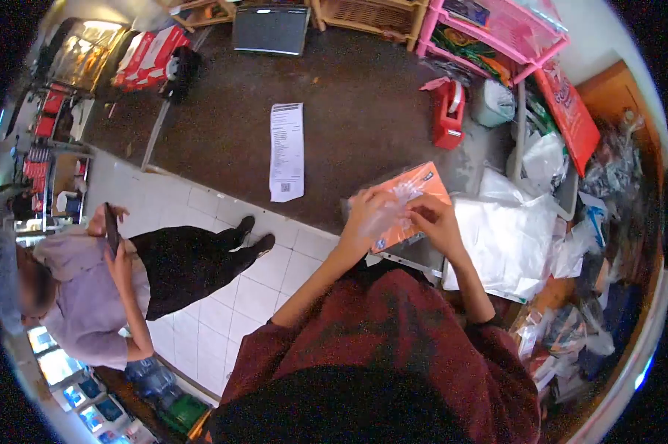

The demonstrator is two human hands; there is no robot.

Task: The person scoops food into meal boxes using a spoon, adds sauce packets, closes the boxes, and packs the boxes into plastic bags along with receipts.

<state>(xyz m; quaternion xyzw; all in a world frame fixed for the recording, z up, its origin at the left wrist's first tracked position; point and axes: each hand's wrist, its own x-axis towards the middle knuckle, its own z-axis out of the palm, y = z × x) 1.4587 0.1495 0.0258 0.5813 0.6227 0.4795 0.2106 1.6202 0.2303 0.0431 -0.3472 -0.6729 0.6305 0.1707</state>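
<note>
An orange packet (pixel 430 180) lies at the table's front edge, under both of my hands. Clear crinkled plastic shows over it, between the hands. My left hand (pixel 371 211) is on the left part of the packet with its fingers bent round the plastic. On the right, my right hand (pixel 434 223) pinches the plastic between thumb and fingers. A long printed receipt (pixel 287 152) lies flat on the dark table (pixel 223 111), to the left of my hands. Stacked white plastic bags (pixel 497 240) are just right of my right hand.
A red tape dispenser (pixel 449 115) and a white roll (pixel 494 103) stand behind the packet. A pink rack (pixel 489 33) and a dark screen (pixel 271 31) are at the back. Loose plastic (pixel 608 163) is piled at right. A person (pixel 90 285) holding a phone stands at left.
</note>
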